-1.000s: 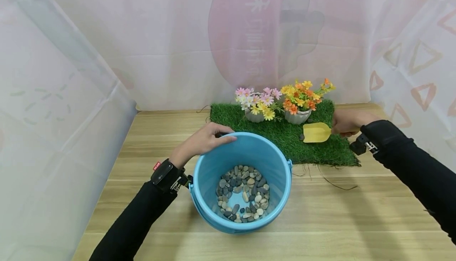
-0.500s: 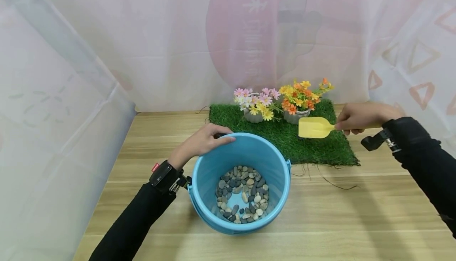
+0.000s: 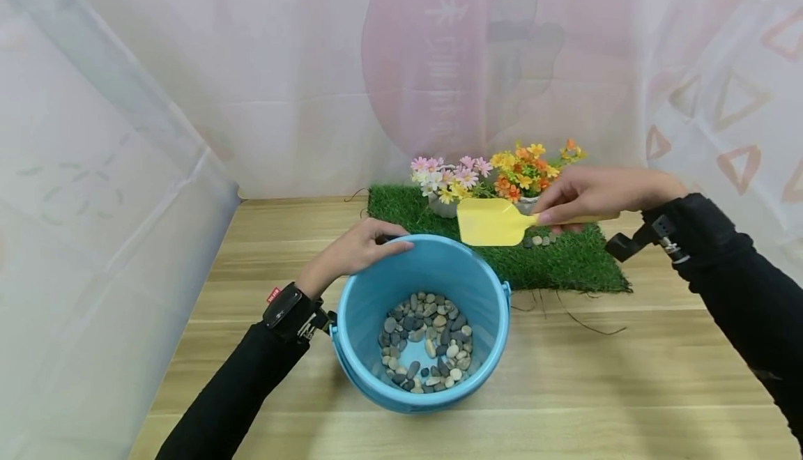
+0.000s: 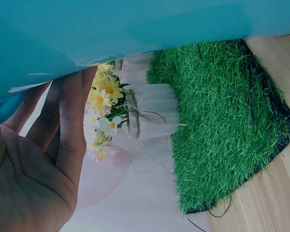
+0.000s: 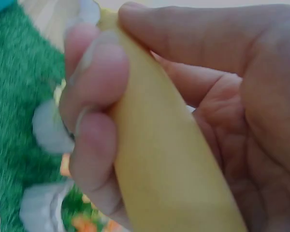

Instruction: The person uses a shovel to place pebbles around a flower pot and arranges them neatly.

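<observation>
A blue bucket [image 3: 406, 403] stands on the wooden table, with grey, white and tan pebbles [image 3: 448, 348] round its bottom. My left hand [image 3: 353, 249] grips its far left rim, thumb over the edge and fingers along the outside wall. In my right hand [image 3: 605, 194] is a yellow toy shovel [image 3: 491, 223]; its blade hangs beyond the bucket's far right rim, and no pebbles show on it. The right wrist view has my fingers and thumb curled round the shovel's yellow handle [image 5: 159, 145]. Behind the shovel, a short row of pebbles [image 3: 538, 240] lies on the green turf mat [image 3: 564, 265].
Two potted artificial flowers stand at the mat's back: pink, white and yellow ones [image 3: 453, 175] and orange ones [image 3: 525, 169], partly covered by my right hand. Loose dark threads [image 3: 590, 326] lie by the mat's front edge. A printed curtain [image 3: 301, 97] encloses the table's back and sides.
My right hand has lifted the shovel off the mat and carried it left toward the bucket. The row of pebbles has come into view. My left hand and the bucket have stayed put.
</observation>
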